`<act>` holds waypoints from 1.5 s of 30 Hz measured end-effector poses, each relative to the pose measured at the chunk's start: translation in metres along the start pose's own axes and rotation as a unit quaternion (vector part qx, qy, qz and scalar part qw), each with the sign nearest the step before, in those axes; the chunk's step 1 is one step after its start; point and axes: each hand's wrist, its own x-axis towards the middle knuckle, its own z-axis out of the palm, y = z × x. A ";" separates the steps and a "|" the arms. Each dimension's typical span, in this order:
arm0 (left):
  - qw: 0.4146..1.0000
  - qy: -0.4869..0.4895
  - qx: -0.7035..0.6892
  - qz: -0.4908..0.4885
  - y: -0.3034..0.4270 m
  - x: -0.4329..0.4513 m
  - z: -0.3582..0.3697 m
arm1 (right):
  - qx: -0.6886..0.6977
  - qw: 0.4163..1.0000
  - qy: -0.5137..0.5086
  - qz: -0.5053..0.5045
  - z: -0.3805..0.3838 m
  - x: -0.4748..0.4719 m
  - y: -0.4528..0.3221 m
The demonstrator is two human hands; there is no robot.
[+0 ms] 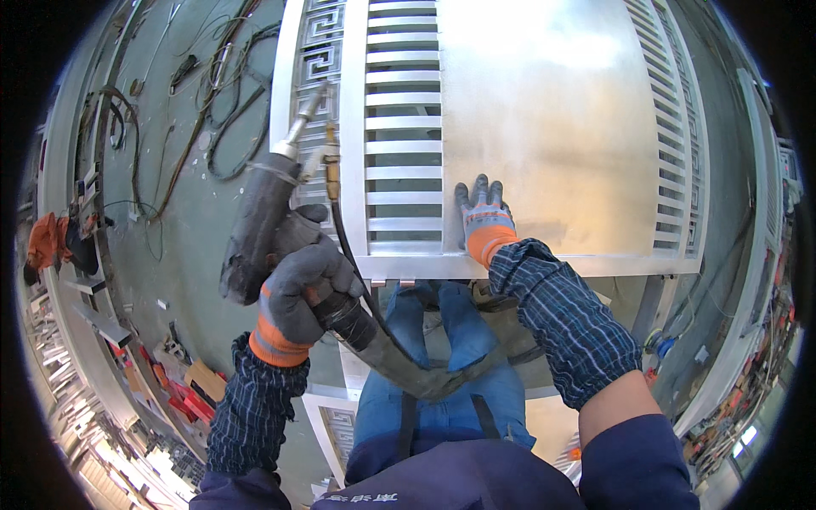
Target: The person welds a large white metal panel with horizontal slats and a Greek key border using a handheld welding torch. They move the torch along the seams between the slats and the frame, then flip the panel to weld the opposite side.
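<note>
My left hand (305, 296), in a grey and orange work glove, grips the handle of a dark hand-held welding gun (260, 223). Its metal nozzle points away from me, above the left border of a silver metal gate panel (408, 264). A thick sleeved cable (421, 376) runs from the handle across my legs. A brass fitting (332, 169) with a thin black hose sits beside the nozzle. My right hand (487, 217), gloved alike, rests with fingers spread on the panel's smooth metal sheet (554, 159), near its lower left corner. Nothing is held in it.
Slats (403, 121) and key-pattern fretwork (322, 60) flank the sheet. Cables and hoses (233, 121) lie looped on the green floor at left. Behind me is another patterned panel (338, 424). A person in orange (50, 242) is at far left. Metal beams (758, 210) stand at right.
</note>
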 end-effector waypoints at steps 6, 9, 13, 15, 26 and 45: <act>0.983 0.141 0.103 0.055 0.017 -0.051 0.046 | 0.492 0.839 0.144 -0.183 -0.082 -0.149 -0.027; 0.952 0.146 0.259 0.080 0.002 -0.073 0.072 | 0.583 0.750 0.104 -0.293 -0.117 -0.245 -0.036; 0.946 0.184 0.245 0.104 0.007 -0.104 0.129 | 0.451 0.785 0.212 -0.368 -0.125 -0.297 -0.059; 0.956 0.112 0.248 0.106 0.018 -0.110 0.142 | 0.462 0.782 0.187 -0.374 -0.134 -0.312 -0.053; 0.834 -0.251 0.418 0.258 0.118 -0.117 0.212 | 0.928 0.280 0.135 -0.204 -0.102 -0.388 0.027; 0.925 0.037 0.376 0.027 0.069 -0.069 0.134 | 0.339 0.741 0.570 0.108 -0.329 -0.646 0.369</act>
